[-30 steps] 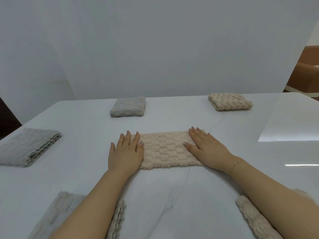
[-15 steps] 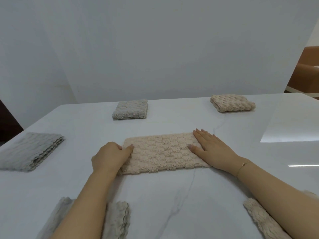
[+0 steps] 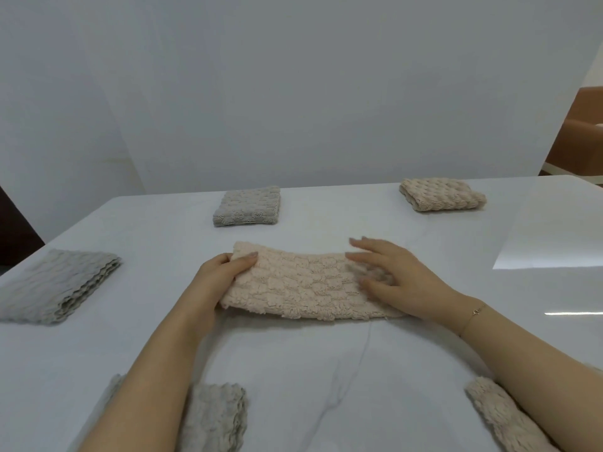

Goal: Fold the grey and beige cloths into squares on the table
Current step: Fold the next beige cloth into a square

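Since half a second ago, the left hand has lifted the left end of the beige cloth off the table, thumb curled over its top edge and fingers beneath, I judge. From my remote seat I see the right hand lying flat with loosely spread fingers on the cloth's right end, pinning it and gripping nothing.

One risk, as I judge it: if the pinning hand eases, the whole strip could slide left and the fold land crooked, or the thick layers could slip apart.

This cloth sits at the table's centre, a long, nubbly, pale strip, already doubled, sagging slightly in the middle. Far behind it lie a folded grey square and a folded beige square; more grey and beige cloths wait at the left and near edges.
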Demonstrator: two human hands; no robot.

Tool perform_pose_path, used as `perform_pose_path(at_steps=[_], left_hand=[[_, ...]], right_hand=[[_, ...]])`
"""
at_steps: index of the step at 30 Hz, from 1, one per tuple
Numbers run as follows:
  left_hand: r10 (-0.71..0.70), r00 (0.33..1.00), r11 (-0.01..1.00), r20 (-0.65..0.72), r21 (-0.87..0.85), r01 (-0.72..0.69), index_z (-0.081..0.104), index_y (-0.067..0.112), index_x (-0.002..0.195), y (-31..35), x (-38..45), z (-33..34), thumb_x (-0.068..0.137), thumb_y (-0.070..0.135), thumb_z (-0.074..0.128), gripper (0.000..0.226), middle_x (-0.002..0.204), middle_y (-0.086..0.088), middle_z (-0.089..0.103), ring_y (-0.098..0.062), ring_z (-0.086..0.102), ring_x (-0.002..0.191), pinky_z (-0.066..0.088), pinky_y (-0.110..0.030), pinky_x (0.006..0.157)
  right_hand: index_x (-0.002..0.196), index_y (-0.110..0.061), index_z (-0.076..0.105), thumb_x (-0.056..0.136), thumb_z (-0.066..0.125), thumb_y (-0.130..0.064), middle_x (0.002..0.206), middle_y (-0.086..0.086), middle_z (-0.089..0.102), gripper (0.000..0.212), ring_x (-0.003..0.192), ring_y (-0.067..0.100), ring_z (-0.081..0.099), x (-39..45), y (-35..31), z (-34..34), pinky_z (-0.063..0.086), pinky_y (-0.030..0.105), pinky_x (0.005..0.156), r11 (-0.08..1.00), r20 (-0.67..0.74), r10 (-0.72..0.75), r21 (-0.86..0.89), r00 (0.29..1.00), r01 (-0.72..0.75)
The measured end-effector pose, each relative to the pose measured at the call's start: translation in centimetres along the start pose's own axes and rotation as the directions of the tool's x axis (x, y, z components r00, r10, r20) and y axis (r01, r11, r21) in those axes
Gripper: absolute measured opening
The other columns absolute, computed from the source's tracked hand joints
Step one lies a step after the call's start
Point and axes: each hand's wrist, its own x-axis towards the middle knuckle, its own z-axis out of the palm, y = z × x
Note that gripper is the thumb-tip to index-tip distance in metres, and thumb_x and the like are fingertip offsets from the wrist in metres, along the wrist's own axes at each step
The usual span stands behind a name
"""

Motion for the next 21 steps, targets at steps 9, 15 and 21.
perform_pose_path(at_steps=[9,15,21], left_hand=[[0.045,0.994,0.993,0.1,-0.109,-0.034,0.058,0.0,0.118,1.5,-1.4,1.1,0.088,0.014,0.06,0.034,0.111,-0.018,0.069,-0.026,0.068,0.094,0.054,-0.034,0.076],[0.103,0.973,0.98,0.208,0.145,-0.135,0.063,0.014,0.103,4.5,-2.2,5.2,0.087,0.011,0.062,0.016,0.09,-0.002,0.071,-0.015,0.065,0.079,0.054,-0.025,0.069],[0.118,0.95,0.95,0.288,0.245,-0.192,0.063,0.014,0.102,5.5,-2.6,10.8,0.088,0.009,0.061,0.015,0.085,-0.001,0.067,-0.009,0.061,0.062,0.051,-0.02,0.057]], right_hand=[[0.124,-0.027,0.063,0.094,0.054,-0.036,0.137,-0.017,0.051,0.032,0.127,-0.008,0.041,-0.2,-1.6,0.9,0.028,0.013,0.108,0.973,0.243,-0.013,0.228,0.97,-0.044],[0.106,-0.009,0.07,0.099,0.046,-0.025,0.108,0.003,0.072,0.029,0.105,0.013,0.065,0.3,-0.3,-1.1,0.05,0.025,0.094,0.509,0.131,0.383,0.796,0.914,-0.327],[0.093,0.003,0.066,0.098,0.046,-0.017,0.09,0.019,0.069,0.029,0.074,0.022,0.067,0.8,0.8,-2.6,0.058,0.025,0.068,0.302,0.186,0.57,0.859,0.801,-0.414]])
